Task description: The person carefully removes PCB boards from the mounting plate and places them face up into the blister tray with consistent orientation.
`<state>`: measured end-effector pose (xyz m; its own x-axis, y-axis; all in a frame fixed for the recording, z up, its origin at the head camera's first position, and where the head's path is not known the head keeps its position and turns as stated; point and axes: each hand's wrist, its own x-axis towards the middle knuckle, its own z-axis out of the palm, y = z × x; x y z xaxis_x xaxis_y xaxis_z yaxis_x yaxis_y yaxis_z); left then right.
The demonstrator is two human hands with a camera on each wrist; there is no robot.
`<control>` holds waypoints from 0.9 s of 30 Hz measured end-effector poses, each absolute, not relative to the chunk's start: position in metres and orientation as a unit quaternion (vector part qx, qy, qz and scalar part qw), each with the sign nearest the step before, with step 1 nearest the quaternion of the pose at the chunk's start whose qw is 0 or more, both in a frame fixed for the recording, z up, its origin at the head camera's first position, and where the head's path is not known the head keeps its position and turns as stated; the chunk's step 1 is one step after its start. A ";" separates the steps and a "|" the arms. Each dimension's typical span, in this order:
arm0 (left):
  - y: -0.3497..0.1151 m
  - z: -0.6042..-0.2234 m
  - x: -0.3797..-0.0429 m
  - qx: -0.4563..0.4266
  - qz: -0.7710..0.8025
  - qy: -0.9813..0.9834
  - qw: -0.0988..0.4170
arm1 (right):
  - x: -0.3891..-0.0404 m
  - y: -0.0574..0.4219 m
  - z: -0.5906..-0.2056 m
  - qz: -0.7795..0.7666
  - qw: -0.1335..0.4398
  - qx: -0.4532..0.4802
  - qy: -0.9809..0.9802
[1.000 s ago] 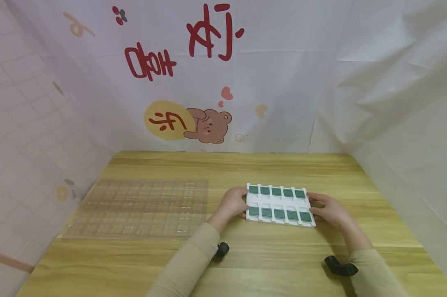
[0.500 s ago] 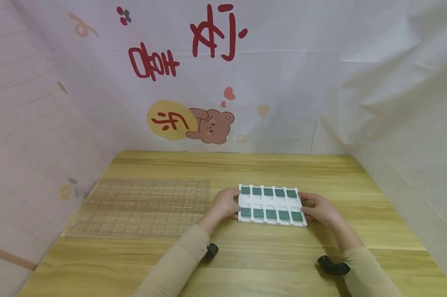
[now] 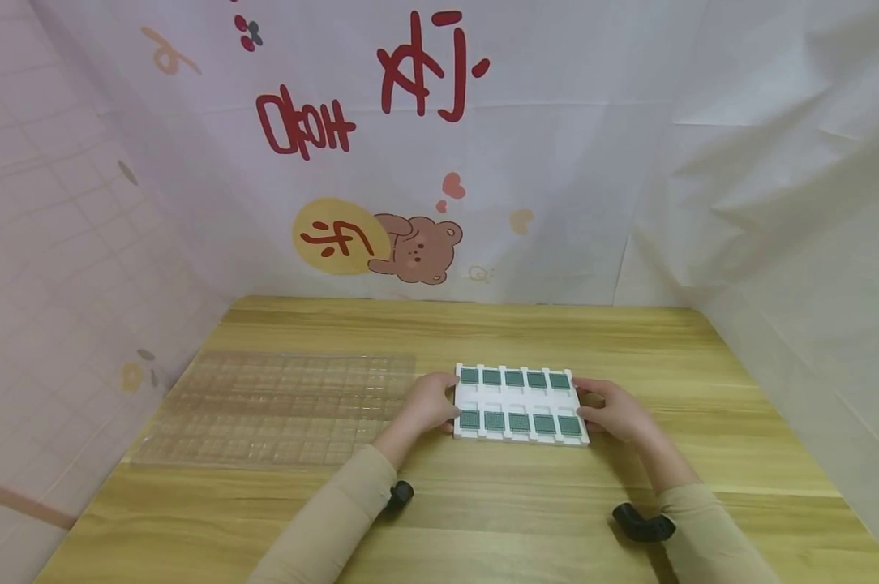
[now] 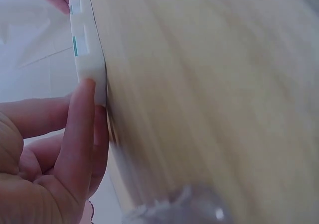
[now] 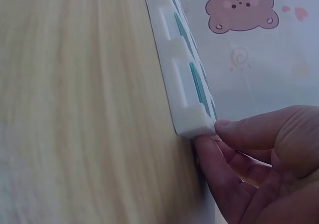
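Note:
A white tray (image 3: 516, 398) bears two rows of square green boards (image 3: 520, 423), like small circuit chips, in its slots. My left hand (image 3: 426, 402) holds its left end, and my right hand (image 3: 616, 410) its right end. In the left wrist view, fingers of the left hand (image 4: 55, 154) meet the corner of the tray (image 4: 90, 59). Thumb and fingers of the right hand (image 5: 269, 157) pinch the opposite corner of the tray (image 5: 197, 124) in the right wrist view. The tray lies level, close to the tabletop; whether it touches the wood I cannot tell.
To the left, a large clear plastic tray with many compartments (image 3: 272, 410) lies flat on the wooden table (image 3: 512, 519). White printed cloth (image 3: 556, 146) walls the table at the back and sides. Black devices (image 3: 644, 523) sit at both wrists.
Both hands have carried the white tray leftward, towards the clear plastic tray. Their hold on its two ends stays the same, and the head view has shifted slightly.

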<state>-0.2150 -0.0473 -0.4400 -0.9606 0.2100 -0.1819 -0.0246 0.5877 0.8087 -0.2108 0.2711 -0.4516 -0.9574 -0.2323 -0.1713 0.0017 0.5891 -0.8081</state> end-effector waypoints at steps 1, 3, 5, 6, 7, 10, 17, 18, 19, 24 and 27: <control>-0.049 -0.440 -0.215 0.054 0.452 0.881 0.130 | -0.211 0.270 -0.452 -0.446 0.131 -0.065 0.883; -0.052 -0.440 -0.215 0.054 0.454 0.879 0.132 | -0.212 0.268 -0.453 -0.448 0.132 -0.066 0.882; -0.054 -0.440 -0.215 0.054 0.456 0.878 0.134 | -0.212 0.266 -0.454 -0.448 0.134 -0.069 0.881; -0.056 -0.440 -0.215 0.055 0.455 0.878 0.134 | -0.213 0.265 -0.454 -0.450 0.134 -0.073 0.880; -0.057 -0.440 -0.215 0.057 0.454 0.879 0.133 | -0.213 0.264 -0.455 -0.450 0.134 -0.073 0.880; -0.059 -0.440 -0.215 0.060 0.451 0.880 0.133 | -0.213 0.262 -0.455 -0.455 0.132 -0.073 0.877; -0.064 -0.439 -0.212 0.061 0.441 0.886 0.128 | -0.211 0.256 -0.457 -0.471 0.133 -0.075 0.869; -0.065 -0.438 -0.211 0.061 0.440 0.887 0.128 | -0.212 0.255 -0.457 -0.473 0.133 -0.075 0.868; -0.066 -0.439 -0.211 0.062 0.440 0.886 0.128 | -0.212 0.255 -0.457 -0.470 0.132 -0.078 0.869; -0.070 -0.438 -0.210 0.061 0.433 0.890 0.127 | -0.213 0.251 -0.457 -0.474 0.135 -0.082 0.866; -0.072 -0.437 -0.210 0.059 0.430 0.892 0.127 | -0.214 0.249 -0.456 -0.477 0.135 -0.083 0.865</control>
<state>-0.2100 -0.0716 -0.4369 -0.9607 0.2153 -0.1752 -0.0032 0.6228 0.7824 -0.2136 0.2489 -0.4564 -0.9497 -0.2725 -0.1541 -0.0151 0.5315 -0.8469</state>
